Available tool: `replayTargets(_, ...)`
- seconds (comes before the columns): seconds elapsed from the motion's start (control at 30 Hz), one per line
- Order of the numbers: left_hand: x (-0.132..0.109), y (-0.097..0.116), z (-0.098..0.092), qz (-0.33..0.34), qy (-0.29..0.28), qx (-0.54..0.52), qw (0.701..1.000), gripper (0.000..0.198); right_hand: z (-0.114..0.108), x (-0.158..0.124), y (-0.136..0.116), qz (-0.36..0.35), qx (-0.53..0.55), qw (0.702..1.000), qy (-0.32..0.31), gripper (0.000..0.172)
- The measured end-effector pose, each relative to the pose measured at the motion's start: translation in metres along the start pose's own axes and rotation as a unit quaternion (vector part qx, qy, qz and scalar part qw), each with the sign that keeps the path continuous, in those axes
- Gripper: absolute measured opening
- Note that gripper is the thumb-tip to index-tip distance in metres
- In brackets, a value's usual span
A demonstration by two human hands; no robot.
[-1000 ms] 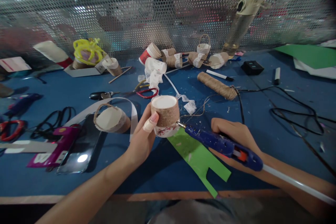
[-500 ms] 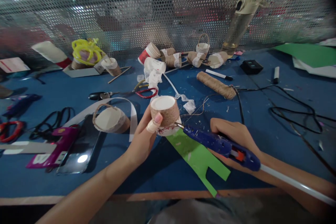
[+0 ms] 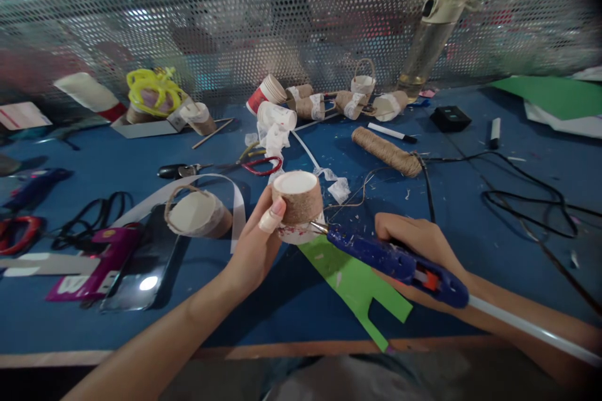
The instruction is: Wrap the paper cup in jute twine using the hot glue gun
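Note:
My left hand [image 3: 256,244] holds an upturned paper cup [image 3: 298,200] partly wrapped in brown twine, its white base facing up, above the blue table [image 3: 291,307]. My right hand [image 3: 416,244] grips a blue hot glue gun [image 3: 395,261]. The gun's metal nozzle touches the cup's lower edge on its right side, where the bare white band shows. A white glue stick juts from the back of the gun along my right forearm. A green paper cutout [image 3: 355,285] lies under the gun.
A twine-wrapped cup with a handle [image 3: 197,214] lies left, beside a phone [image 3: 141,263] and a magenta tool [image 3: 96,260]. A twine spool [image 3: 386,151], scissors [image 3: 221,167], several wrapped cups [image 3: 329,103], a bottle [image 3: 430,37] and black cables [image 3: 527,197] lie behind. A perforated metal screen [image 3: 282,19] closes the back.
The cup has tipped slightly in my left hand and the glue gun's nozzle has shifted a little along its lower edge. Both hands keep their grip.

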State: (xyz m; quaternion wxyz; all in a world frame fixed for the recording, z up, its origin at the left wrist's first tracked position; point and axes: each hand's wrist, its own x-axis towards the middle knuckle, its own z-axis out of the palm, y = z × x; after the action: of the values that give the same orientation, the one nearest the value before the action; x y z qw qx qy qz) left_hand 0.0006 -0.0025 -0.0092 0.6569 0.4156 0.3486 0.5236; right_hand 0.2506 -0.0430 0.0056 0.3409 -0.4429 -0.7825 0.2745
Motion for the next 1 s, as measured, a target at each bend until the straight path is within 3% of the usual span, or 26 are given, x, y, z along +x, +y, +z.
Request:
replayTargets(0.53,0.003,0.011,0.011,-0.002,0.029,-0.021,0.999,0.046,0.000,0.003,-0.002,0.041,-0.001,0.999,0.026,0.032)
replayTargets(1.0,0.004,0.003,0.004,-0.032,0.021,-0.015,0.999,0.054,0.001,-0.001,0.002,0.030,0.010,0.999,0.006,0.033)
